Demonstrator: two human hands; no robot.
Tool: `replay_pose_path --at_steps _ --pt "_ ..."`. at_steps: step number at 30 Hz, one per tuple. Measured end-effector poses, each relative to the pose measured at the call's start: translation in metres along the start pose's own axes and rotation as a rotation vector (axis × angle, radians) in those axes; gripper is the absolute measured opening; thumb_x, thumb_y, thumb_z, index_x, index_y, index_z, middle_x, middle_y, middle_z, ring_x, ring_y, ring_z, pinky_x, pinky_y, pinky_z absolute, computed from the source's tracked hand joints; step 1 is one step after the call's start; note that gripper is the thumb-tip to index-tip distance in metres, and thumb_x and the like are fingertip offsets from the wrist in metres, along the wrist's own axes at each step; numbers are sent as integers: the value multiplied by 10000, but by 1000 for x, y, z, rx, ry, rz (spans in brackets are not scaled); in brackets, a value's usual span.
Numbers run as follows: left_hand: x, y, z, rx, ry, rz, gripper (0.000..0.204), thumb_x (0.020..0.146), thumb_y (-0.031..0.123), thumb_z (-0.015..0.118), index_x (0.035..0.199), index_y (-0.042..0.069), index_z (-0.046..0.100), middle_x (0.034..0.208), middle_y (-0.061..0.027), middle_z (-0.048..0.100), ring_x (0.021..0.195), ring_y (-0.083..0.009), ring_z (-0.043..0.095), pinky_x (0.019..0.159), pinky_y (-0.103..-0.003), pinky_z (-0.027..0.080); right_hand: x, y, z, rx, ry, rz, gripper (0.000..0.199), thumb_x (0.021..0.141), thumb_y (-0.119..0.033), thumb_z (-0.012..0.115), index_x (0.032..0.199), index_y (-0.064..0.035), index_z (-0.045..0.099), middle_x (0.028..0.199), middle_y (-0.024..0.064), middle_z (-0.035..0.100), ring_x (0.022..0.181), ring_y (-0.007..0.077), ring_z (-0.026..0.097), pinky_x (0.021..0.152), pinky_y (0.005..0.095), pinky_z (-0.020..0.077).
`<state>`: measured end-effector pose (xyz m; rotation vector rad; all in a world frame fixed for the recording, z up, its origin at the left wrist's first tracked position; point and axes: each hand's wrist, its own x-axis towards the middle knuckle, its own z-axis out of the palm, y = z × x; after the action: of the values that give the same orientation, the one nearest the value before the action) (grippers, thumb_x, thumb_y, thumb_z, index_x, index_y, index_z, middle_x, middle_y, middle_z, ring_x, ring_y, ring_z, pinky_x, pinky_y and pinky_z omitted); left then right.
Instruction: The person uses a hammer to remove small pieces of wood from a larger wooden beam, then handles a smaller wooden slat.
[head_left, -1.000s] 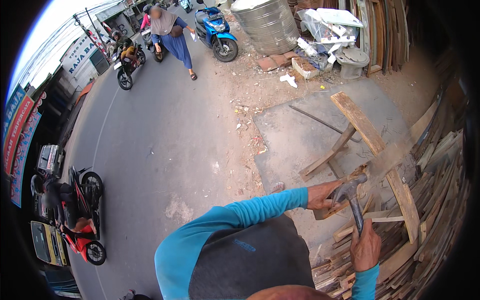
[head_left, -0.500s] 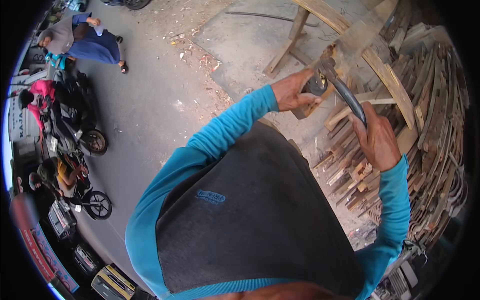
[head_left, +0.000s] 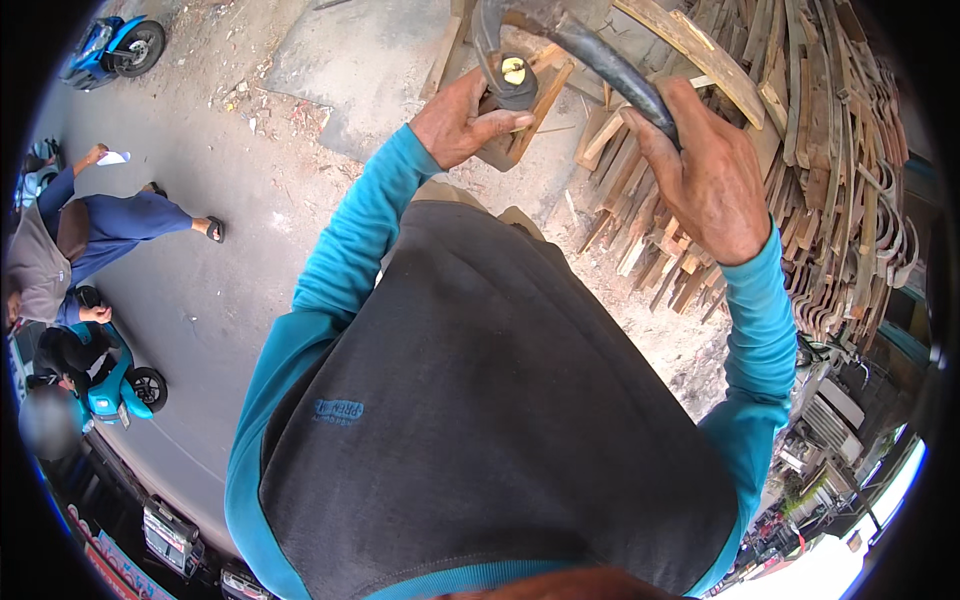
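Observation:
My right hand [head_left: 712,180] is wrapped round the black handle of a claw hammer [head_left: 612,65]. The hammer's metal head reaches the top edge of the view, above my left hand [head_left: 460,122]. That left hand grips a dark rounded piece with a yellow end [head_left: 514,72], its thumb along the side. What this piece is I cannot make out. A wooden block [head_left: 545,108] lies just beside and beneath it, partly hidden by my fingers.
A large stack of wooden strips [head_left: 800,130] fills the right side, with a plank [head_left: 690,50] slanting in front. On the road at left, a person in blue [head_left: 130,225] walks, a rider sits on a turquoise motorbike [head_left: 110,380], and a blue motorbike [head_left: 112,52] stands farther off.
My view has shifted, and my hands and the hammer sit higher and further left in it. Both grips stay the same. The walking person and the traffic at left have changed position.

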<state>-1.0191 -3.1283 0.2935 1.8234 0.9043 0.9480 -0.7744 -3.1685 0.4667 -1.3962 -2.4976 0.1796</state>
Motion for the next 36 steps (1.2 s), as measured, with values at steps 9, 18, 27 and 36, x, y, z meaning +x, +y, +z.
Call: replay_pose_path --at_steps 9,18,27,36 --pt "20 36 11 -86 175 -224 363 922 390 667 959 29 655 769 -31 649 709 -110 593 658 -290 491 -26 -2 41 491 328 366 296 942 -305 693 971 -23 607 625 13 454 581 97 426 533 288 391" --pt "-3 5 2 -452 448 -379 387 961 359 608 1130 14 558 888 -113 660 763 -176 664 631 -292 566 -59 -10 158 722 258 668 383 891 -342 747 890 -2 570 654 53 542 578 153 496 584 356 466" --pt "-19 -31 -25 -77 427 -377 321 932 316 699 1069 50 583 874 -30 607 716 -87 528 580 -237 437 -29 -22 180 654 115 721 656 668 -496 894 912 4 547 638 89 591 584 201 628 552 351 518" --pt "-21 -35 -19 -307 391 -373 327 963 347 649 1083 59 551 793 -28 578 626 -83 533 541 -243 454 -22 -28 188 667 183 720 395 795 -298 792 899 6 562 664 133 624 595 266 644 603 394 525"
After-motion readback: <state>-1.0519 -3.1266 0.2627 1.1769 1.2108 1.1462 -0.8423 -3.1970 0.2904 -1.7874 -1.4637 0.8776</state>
